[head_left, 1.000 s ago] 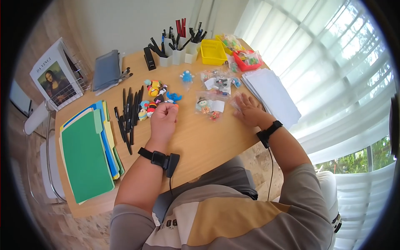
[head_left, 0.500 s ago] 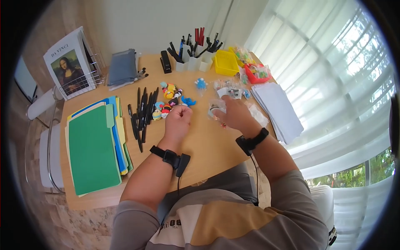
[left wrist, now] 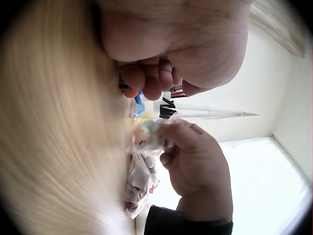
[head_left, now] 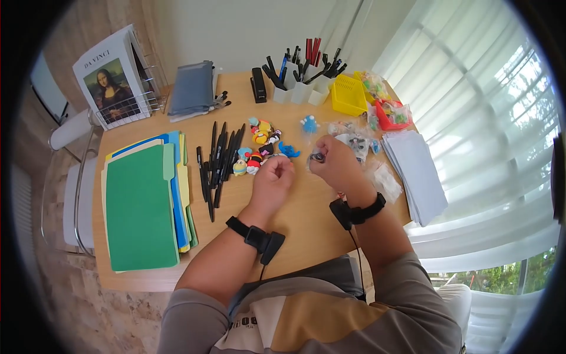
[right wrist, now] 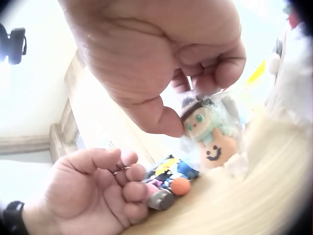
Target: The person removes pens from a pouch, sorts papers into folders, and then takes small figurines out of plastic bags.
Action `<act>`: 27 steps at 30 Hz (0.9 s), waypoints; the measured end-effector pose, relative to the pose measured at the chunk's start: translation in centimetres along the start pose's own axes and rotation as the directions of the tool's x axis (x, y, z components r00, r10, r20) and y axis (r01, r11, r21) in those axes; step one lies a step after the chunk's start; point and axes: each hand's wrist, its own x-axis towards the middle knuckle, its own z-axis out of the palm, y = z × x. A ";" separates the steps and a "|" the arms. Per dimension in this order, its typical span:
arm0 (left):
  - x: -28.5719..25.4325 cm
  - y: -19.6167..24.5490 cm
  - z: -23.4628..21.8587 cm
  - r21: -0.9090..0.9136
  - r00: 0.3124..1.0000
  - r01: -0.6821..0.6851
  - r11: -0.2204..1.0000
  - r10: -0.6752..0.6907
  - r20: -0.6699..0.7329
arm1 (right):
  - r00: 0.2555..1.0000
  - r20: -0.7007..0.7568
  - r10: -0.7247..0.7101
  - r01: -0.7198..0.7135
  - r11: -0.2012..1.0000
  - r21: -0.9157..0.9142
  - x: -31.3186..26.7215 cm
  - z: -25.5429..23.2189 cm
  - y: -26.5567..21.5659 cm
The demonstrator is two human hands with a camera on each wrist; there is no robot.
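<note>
My right hand (head_left: 343,170) pinches a clear plastic bag between thumb and fingers. Inside the bag sits a small toy figure (right wrist: 199,126) with green eyes and a dark hat, above an orange pumpkin shape with a drawn smile. My left hand (head_left: 272,184) rests on the table with loosely curled fingers and nothing visible in them. Just beyond its fingertips lies a group of unwrapped toy figures (head_left: 260,138), with a blue figure (head_left: 288,150) on the right of that group. An orange ball (right wrist: 181,186) shows near the left fingers in the right wrist view.
Black pens (head_left: 220,159) and coloured folders (head_left: 141,206) lie to the left. Further bagged figures (head_left: 357,144), a clear bag (head_left: 384,180) and a paper stack (head_left: 415,177) are on the right. Pen holders (head_left: 300,92), a stapler (head_left: 258,85) and a yellow basket (head_left: 348,97) stand behind.
My right hand has left the table's right side, reached left to the bagged figure and taken hold of it. The left hand stays by the unwrapped figures. The head view has shifted.
</note>
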 end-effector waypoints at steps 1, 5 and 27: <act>-0.3 0.0 0.4 0.000 0.998 -0.061 0.998 0.061 0.016 | 1.000 0.001 0.001 -0.001 1.000 0.007 0.3 0.4 0.0; -0.9 1.4 1.1 -0.027 0.995 -0.071 0.997 0.073 0.064 | 1.000 -0.009 -0.018 0.020 0.832 0.554 0.8 2.5 -0.7; -0.2 2.4 0.2 -0.335 0.998 0.058 0.940 -0.064 -0.007 | 0.988 0.030 -0.152 0.015 0.288 0.957 0.4 3.8 1.9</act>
